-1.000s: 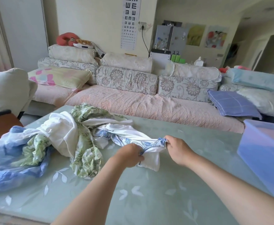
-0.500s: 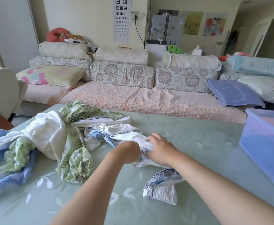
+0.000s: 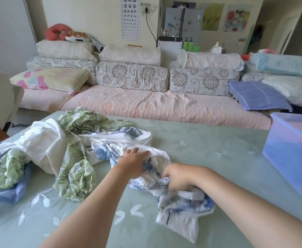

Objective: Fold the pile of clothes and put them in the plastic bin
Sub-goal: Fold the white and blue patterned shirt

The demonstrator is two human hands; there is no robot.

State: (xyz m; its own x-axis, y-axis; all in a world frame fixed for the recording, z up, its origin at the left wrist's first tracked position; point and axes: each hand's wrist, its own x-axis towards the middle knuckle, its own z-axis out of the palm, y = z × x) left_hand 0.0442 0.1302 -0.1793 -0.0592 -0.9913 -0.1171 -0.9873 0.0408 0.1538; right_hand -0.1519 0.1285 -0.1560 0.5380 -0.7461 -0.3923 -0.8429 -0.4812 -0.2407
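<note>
Right grip [image 3: 179, 178] is curled tight into a blue-and-white floral garment [image 3: 179, 213], bunching it up near the front of the tabletop [image 3: 218, 154]. Left grip [image 3: 134, 162] is loose, with fingers [image 3: 139, 153] laid pretty much flat on the white upper part of that same garment, so it's pressing rather than clutching as far as I can see. The garment's far end runs back into the pile of clothes [image 3: 44, 145], a heap of white, green leafy print and light blue stuff on the left side of the tabletop. The plastic bin [image 3: 289, 149], see-through blue, sits at the right edge, well apart from the pile. Behind it all there's a sofa [image 3: 146, 106] stacked with cushions.
</note>
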